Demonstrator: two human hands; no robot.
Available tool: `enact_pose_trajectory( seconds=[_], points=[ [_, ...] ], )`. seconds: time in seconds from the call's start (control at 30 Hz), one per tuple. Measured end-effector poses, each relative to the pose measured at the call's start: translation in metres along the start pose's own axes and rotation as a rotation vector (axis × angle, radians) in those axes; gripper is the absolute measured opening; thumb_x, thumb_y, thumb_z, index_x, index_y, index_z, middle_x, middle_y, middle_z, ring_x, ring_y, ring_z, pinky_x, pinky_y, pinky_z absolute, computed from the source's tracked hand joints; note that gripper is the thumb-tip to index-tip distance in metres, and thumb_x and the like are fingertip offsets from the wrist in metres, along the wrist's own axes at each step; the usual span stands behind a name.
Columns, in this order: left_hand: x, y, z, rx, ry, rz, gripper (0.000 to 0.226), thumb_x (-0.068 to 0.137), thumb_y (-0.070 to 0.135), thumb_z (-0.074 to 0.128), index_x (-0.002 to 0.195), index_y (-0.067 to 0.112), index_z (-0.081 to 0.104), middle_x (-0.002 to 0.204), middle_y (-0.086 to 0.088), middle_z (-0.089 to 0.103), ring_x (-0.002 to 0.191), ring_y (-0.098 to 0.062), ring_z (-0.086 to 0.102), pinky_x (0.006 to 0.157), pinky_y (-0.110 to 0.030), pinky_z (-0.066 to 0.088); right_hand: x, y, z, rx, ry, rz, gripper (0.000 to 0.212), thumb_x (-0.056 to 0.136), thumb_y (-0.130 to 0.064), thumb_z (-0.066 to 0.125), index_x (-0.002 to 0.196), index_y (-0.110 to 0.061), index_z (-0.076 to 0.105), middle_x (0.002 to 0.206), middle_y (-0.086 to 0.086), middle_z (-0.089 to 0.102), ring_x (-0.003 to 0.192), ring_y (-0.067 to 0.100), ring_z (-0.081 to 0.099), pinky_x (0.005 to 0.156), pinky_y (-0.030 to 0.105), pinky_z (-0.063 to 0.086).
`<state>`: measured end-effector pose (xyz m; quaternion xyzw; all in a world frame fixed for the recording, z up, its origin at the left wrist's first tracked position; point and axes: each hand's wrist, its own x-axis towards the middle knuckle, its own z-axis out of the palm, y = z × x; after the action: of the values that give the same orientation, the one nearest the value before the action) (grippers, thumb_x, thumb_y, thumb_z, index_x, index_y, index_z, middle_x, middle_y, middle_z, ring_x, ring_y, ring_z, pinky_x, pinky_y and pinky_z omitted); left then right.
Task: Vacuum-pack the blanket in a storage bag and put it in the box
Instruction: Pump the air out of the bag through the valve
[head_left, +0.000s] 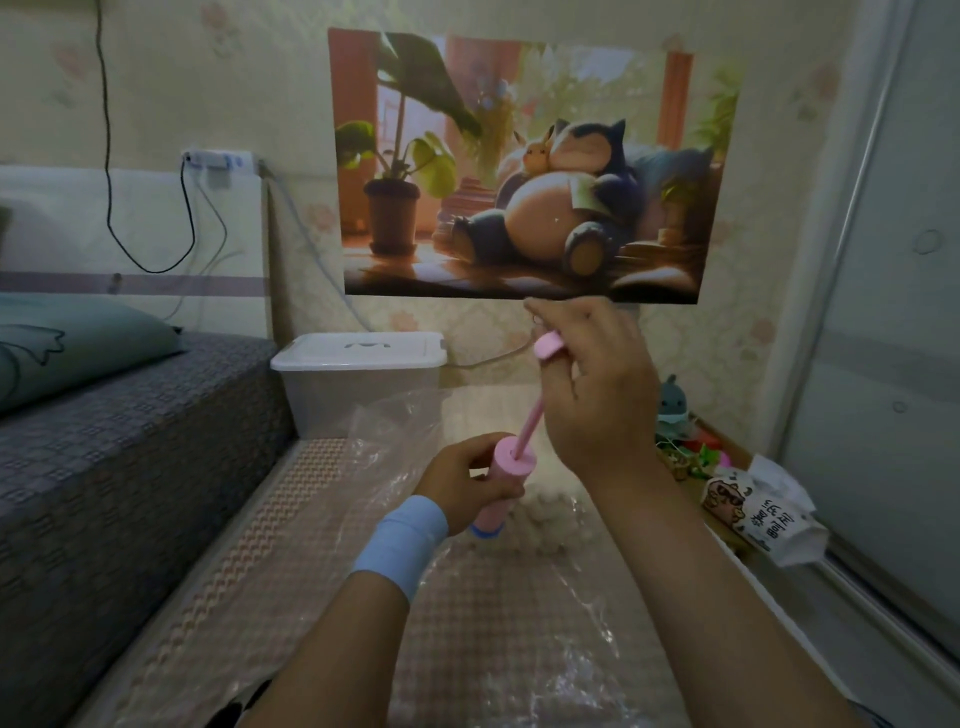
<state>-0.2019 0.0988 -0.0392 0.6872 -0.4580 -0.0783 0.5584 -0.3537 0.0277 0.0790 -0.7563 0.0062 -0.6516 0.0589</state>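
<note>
A pink hand pump (501, 486) stands upright on the clear storage bag (498, 613), its blue base pressed onto the plastic. My left hand (462, 480) grips the pump's barrel; a light blue band wraps that wrist. My right hand (592, 384) holds the pink handle at the top of the plunger rod, which is pulled far out of the barrel. Inside the bag a fluffy cream blanket (545, 519) shows beside the pump. A clear plastic box (358, 374) with a white lid stands closed against the wall beyond the bag.
A bed with a grey cover (119, 441) and a green pillow (67, 343) runs along the left. A woven mat (270, 545) lies under the bag. Small toys and a printed paper bag (758, 514) sit at the right near a sliding door (893, 364).
</note>
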Motion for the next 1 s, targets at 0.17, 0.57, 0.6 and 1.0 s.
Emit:
enact_pose_trajectory(
  seconds=[0.17, 0.57, 0.6, 1.0],
  points=[
    [-0.002, 0.002, 0.005, 0.026, 0.002, -0.006, 0.046, 0.063, 0.026, 0.081, 0.106, 0.037, 0.068, 0.098, 0.013, 0.072, 0.097, -0.015, 0.065, 0.086, -0.033, 0.055, -0.048, 0.01, 0.02, -0.075, -0.351, 0.129, 0.046, 0.089, -0.027, 0.034, 0.12, -0.016, 0.067, 0.109, 0.002, 0.059, 0.097, 0.02, 0.054, 0.07, 0.035, 0.049],
    [-0.002, 0.003, 0.006, 0.04, -0.011, 0.007, 0.052, 0.064, 0.018, 0.084, 0.113, 0.028, 0.069, 0.103, 0.011, 0.072, 0.098, -0.012, 0.065, 0.088, -0.028, 0.053, -0.031, 0.009, 0.014, -0.018, -0.034, 0.054, 0.033, 0.094, -0.015, 0.046, 0.119, -0.013, 0.068, 0.107, 0.007, 0.062, 0.095, 0.02, 0.057, 0.069, 0.028, 0.048],
    [-0.003, 0.003, 0.006, 0.035, 0.0, 0.003, 0.048, 0.066, 0.016, 0.083, 0.111, 0.028, 0.069, 0.101, 0.011, 0.072, 0.096, -0.012, 0.065, 0.086, -0.027, 0.053, -0.043, 0.011, 0.019, -0.036, -0.182, 0.12, 0.037, 0.094, -0.023, 0.042, 0.119, -0.017, 0.067, 0.108, 0.004, 0.06, 0.095, 0.02, 0.057, 0.068, 0.032, 0.049],
    [-0.006, 0.003, 0.005, 0.013, -0.037, 0.026, 0.051, 0.073, 0.006, 0.079, 0.121, 0.021, 0.065, 0.111, 0.005, 0.07, 0.103, -0.013, 0.062, 0.092, -0.025, 0.051, -0.02, 0.002, 0.006, -0.012, 0.072, 0.014, 0.033, 0.093, -0.012, 0.048, 0.117, -0.01, 0.07, 0.103, 0.008, 0.062, 0.092, 0.018, 0.055, 0.07, 0.022, 0.041]
  ],
)
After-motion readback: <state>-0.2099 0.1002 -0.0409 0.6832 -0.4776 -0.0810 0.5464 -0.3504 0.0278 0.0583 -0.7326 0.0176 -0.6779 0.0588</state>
